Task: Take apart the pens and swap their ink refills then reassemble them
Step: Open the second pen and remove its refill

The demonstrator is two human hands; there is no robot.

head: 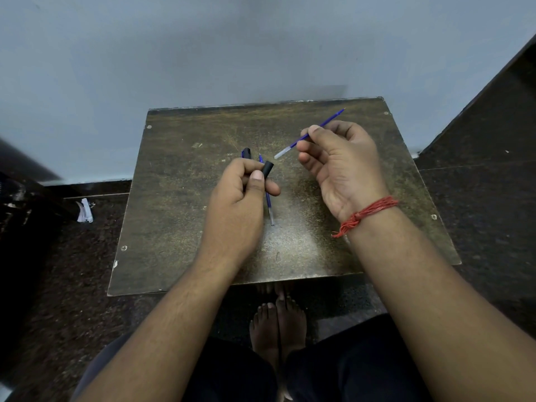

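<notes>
Blue refill (311,133) pinched mid-length by right hand (339,166), held above the table's (185,227) far right. Judged light, thin, bendy; best held near the clear end for feeding. Left hand (240,204) clamps black barrel (267,169) near centre. Second refill (269,203) beside it, whether resting on the table unclear. Slippery small parts, likely to roll.

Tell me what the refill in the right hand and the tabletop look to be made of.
Refill: seemingly thin plastic tube, blue with ink, clear-whitish at its near end where light passes through.
Tabletop: looks like laminated or painted board, dark brown, worn and scratched, dull sheen near the front; screw heads show at its edges. Exact material is uncertain.
</notes>
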